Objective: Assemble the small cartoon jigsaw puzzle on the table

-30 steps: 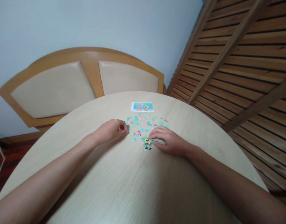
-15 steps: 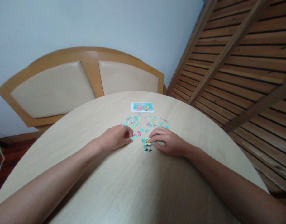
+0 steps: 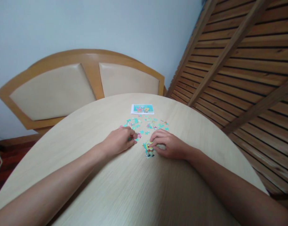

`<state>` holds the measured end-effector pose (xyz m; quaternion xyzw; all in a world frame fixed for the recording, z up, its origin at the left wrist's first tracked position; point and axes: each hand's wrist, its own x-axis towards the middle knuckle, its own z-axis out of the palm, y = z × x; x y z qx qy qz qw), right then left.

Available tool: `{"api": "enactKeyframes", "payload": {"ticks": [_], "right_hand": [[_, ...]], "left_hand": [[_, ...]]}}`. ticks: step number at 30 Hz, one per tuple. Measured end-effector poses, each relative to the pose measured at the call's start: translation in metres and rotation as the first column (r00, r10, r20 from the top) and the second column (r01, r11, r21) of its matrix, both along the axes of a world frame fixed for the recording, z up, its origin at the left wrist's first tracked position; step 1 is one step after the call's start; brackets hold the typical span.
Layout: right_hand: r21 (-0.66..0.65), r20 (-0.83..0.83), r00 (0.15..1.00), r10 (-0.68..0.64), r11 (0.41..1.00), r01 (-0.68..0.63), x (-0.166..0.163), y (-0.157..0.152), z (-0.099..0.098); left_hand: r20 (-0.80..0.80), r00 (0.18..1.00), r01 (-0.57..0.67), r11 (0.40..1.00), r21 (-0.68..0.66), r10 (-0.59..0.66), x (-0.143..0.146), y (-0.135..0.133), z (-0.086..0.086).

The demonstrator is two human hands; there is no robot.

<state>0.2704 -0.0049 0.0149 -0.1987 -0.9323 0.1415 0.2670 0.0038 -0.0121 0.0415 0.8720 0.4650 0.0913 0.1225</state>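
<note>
A small joined jigsaw section [image 3: 149,151] showing a yellow cartoon figure lies on the table in front of me. My right hand [image 3: 168,143] has its fingertips together on the section's upper right edge, covering part of it; whether a separate piece is under them is hidden. To the left, my left hand [image 3: 121,140] rests on its side with fingers curled and a gap between thumb and forefinger. Nothing shows in that gap. A pink jigsaw piece [image 3: 139,135] lies just beyond its fingertips, and some pieces are partly hidden by the fingers.
Loose turquoise jigsaw pieces [image 3: 136,121] are scattered beyond both hands. Behind them a printed reference picture [image 3: 142,109] lies flat. The round wooden table [image 3: 106,194] reaches toward a padded bench back [image 3: 92,59]; a slatted wooden panel [image 3: 242,69] stands on the right.
My left hand has shifted slightly right, closer to the pink piece. The joined section sits a little nearer to me and straighter, with my right fingers still at its edge.
</note>
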Motion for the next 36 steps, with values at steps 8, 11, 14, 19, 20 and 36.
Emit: {"api": "enactKeyframes", "payload": {"ticks": [8,11,14,19,20,36], "right_hand": [[-0.007,-0.015,1.000,0.007,1.000,-0.007,-0.001,-0.001,0.001],[-0.007,-0.017,1.000,0.013,1.000,-0.013,0.000,-0.001,0.001],[-0.008,-0.011,1.000,0.010,1.000,-0.010,0.000,-0.001,0.000],[0.000,-0.010,1.000,-0.001,1.000,0.001,0.000,-0.002,0.001],[-0.002,-0.009,1.000,-0.003,1.000,0.003,0.000,-0.002,0.001],[-0.037,-0.018,0.999,0.040,0.998,-0.041,0.000,-0.003,0.003]], "left_hand": [[0.047,0.993,-0.113,0.988,0.109,0.108,-0.018,0.020,-0.008],[0.062,0.998,-0.014,0.980,0.196,0.002,-0.024,0.030,-0.022],[0.034,0.998,0.039,0.979,0.199,-0.047,-0.026,0.034,-0.030],[-0.026,0.999,-0.020,0.969,0.246,0.027,-0.022,0.026,-0.022],[-0.052,0.997,-0.035,0.966,0.257,0.050,-0.020,0.023,-0.018],[0.044,0.999,-0.011,0.961,0.276,-0.001,0.011,-0.002,-0.024]]}}
